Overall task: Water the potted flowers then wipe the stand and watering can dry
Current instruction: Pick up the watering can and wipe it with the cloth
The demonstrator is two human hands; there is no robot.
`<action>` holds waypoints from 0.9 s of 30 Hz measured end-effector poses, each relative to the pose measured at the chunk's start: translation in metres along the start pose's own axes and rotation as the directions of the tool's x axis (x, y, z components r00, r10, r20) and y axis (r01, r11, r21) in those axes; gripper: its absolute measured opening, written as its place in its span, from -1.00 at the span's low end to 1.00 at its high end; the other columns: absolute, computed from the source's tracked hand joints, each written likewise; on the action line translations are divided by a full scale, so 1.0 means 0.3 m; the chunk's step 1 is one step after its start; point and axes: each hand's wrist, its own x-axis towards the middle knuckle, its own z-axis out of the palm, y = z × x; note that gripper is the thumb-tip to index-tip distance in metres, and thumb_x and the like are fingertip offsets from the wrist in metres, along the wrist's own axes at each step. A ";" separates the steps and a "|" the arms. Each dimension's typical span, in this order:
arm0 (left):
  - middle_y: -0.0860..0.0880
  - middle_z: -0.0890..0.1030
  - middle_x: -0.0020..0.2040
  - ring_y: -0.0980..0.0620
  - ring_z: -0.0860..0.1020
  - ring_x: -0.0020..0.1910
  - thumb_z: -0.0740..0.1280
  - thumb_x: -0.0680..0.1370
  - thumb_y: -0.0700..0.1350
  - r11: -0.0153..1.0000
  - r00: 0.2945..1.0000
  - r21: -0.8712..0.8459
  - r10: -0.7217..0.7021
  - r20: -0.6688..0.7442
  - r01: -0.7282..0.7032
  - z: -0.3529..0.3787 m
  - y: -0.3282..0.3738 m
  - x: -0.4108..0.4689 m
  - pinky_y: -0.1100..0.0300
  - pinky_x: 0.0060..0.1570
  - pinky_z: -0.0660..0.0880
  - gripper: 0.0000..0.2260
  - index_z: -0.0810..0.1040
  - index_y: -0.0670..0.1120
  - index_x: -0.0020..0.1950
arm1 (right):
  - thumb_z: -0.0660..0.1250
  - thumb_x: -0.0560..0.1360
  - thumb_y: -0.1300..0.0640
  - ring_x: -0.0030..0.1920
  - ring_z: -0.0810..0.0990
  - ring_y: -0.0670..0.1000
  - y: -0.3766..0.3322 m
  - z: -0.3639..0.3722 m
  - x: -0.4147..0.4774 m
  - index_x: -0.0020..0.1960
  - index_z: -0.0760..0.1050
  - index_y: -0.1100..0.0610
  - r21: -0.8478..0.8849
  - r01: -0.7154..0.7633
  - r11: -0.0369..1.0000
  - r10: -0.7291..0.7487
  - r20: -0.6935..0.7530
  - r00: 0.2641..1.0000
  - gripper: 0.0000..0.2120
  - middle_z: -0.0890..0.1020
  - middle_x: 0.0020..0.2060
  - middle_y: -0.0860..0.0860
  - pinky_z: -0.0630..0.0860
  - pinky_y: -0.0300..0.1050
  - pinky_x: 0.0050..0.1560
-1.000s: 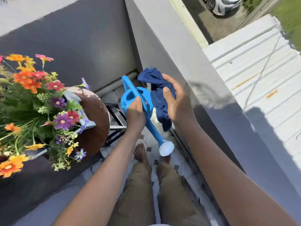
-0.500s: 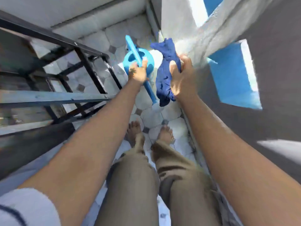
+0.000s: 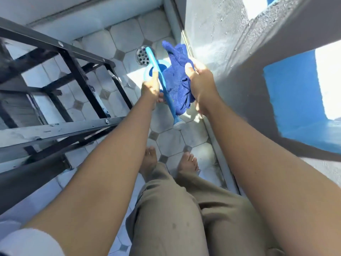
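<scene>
My left hand [image 3: 151,89] grips the light blue plastic watering can [image 3: 169,100] low over the tiled floor, its long spout slanting down toward my feet and ending in a white rose. My right hand [image 3: 200,85] holds a dark blue cloth [image 3: 178,78] pressed against the can's right side, covering most of its body. The black metal stand [image 3: 81,78] fills the left side; only its frame and legs show. The potted flowers are out of view.
A round floor drain [image 3: 143,55] lies just beyond the can. A grey wall [image 3: 221,43] with a blue-painted opening [image 3: 299,93] runs close along the right. My bare feet [image 3: 150,160] stand on the octagonal floor tiles below the can.
The view has tipped from the flowers and tabletop down to the floor. Both hands have lowered the can and cloth toward the tiles beside the stand's legs, cloth still against the can.
</scene>
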 end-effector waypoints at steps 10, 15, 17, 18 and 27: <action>-0.31 0.52 0.34 -0.33 0.49 0.32 0.41 0.53 0.02 0.863 0.903 -0.503 0.245 0.353 -0.038 -0.161 0.055 0.013 -0.41 0.31 0.34 -0.48 0.45 -0.24 0.39 | 0.39 0.35 -0.02 -0.11 0.43 0.13 0.210 0.108 0.148 0.06 0.41 0.09 -0.314 -0.284 0.906 0.318 0.060 0.946 -0.65 0.47 -0.02 0.16 0.30 0.09 -0.12; -0.27 0.63 0.21 -0.23 0.63 0.14 0.38 0.51 -0.26 0.885 0.980 -0.424 0.199 -0.025 -0.191 -0.172 0.052 0.024 -0.23 0.15 0.56 -0.64 0.48 -0.24 0.30 | 0.16 0.52 0.10 0.18 0.45 0.20 1.341 -0.002 -0.116 0.34 0.17 0.09 -0.787 -0.342 0.514 0.101 -0.340 0.935 -0.59 0.42 0.18 0.14 0.39 0.11 0.12; -0.24 0.59 0.27 -0.17 0.62 0.12 0.36 0.55 -0.23 0.907 0.978 -0.371 0.205 -0.025 -0.200 -0.145 0.043 0.035 -0.13 0.16 0.58 -0.59 0.40 -0.22 0.38 | 0.20 0.51 0.08 0.14 0.46 0.19 1.330 -0.018 -0.047 0.35 0.26 0.12 -0.785 -0.382 0.488 0.110 -0.378 0.919 -0.57 0.44 0.16 0.13 0.42 0.08 0.10; -0.18 0.59 0.28 -0.11 0.61 0.11 0.36 0.55 -0.18 0.928 0.977 -0.307 0.210 -0.033 -0.209 -0.133 0.043 0.022 -0.04 0.13 0.60 -0.53 0.34 -0.19 0.44 | 0.21 0.50 0.08 0.11 0.46 0.19 1.337 -0.028 -0.048 0.32 0.28 0.13 -0.748 -0.386 0.540 0.125 -0.382 0.916 -0.59 0.46 0.13 0.13 0.44 0.07 0.07; -0.06 0.37 0.49 -0.05 0.42 0.41 0.28 0.59 -0.08 0.951 0.952 0.175 0.216 0.214 -0.255 -0.078 -0.033 0.017 -0.03 0.43 0.33 -0.34 0.04 -0.07 0.61 | -0.04 0.47 0.03 0.09 0.50 0.24 1.289 -0.034 -0.073 0.24 0.16 0.09 -0.360 -0.527 0.770 0.341 -0.466 0.817 -0.64 0.49 0.10 0.19 0.46 0.14 0.04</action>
